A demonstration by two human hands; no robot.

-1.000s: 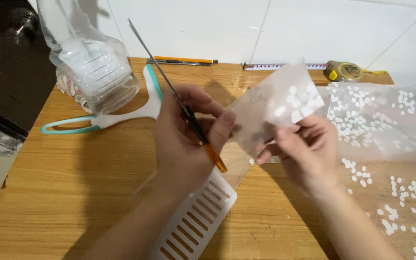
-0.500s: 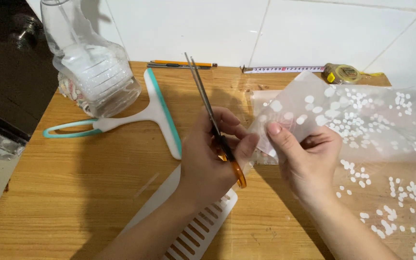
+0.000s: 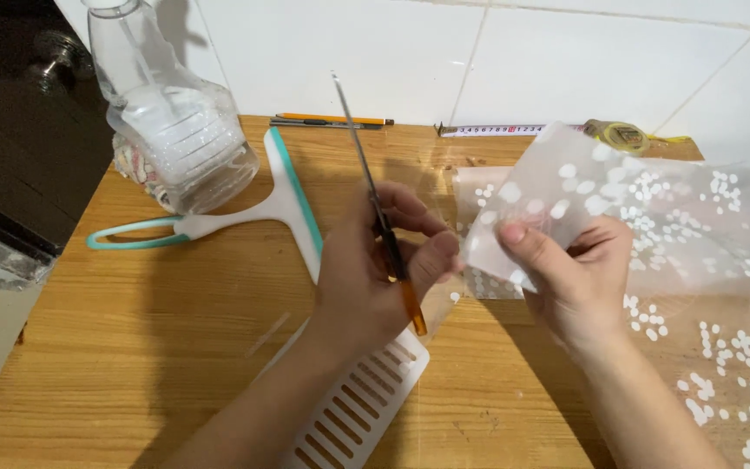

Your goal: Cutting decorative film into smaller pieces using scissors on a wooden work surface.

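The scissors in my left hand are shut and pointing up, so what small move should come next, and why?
Probably tip the scissors down and open the blades toward the dotted film. The left hand holds them closed, tips toward the wall, while the right hand pinches the film's edge beside them.
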